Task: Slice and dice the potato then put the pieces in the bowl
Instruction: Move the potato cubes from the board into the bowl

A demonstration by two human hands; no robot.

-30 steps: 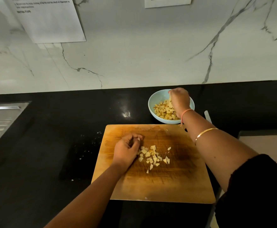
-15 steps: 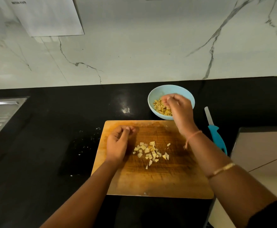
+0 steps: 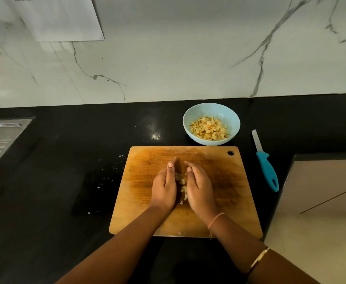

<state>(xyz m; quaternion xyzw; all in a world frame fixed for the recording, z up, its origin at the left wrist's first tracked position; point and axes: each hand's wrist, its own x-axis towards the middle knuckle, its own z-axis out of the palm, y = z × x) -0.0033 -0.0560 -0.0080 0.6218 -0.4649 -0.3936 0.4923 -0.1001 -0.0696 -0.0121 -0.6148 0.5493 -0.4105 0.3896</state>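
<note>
On a black countertop (image 3: 65, 140) under a marble backsplash (image 3: 168, 68), my two hands stood on edge at the middle of the wooden cutting board (image 3: 225, 181), palms facing each other. My left hand (image 3: 165, 187) and right hand (image 3: 198, 185), fingers nearly straight and gripping nothing, pressed the last diced potato pieces (image 3: 182, 181) into a narrow heap whose long axis ran from me toward the wall. The light-blue bowl (image 3: 226, 113), just beyond the board's far edge, held a mound of potato cubes (image 3: 209, 129). The teal-handled knife (image 3: 266, 162) lay on the counter right of the board, blade pointing toward the wall. Half a second earlier my right hand had been at the bowl, and the pieces had lain scattered beside my left hand.
</note>
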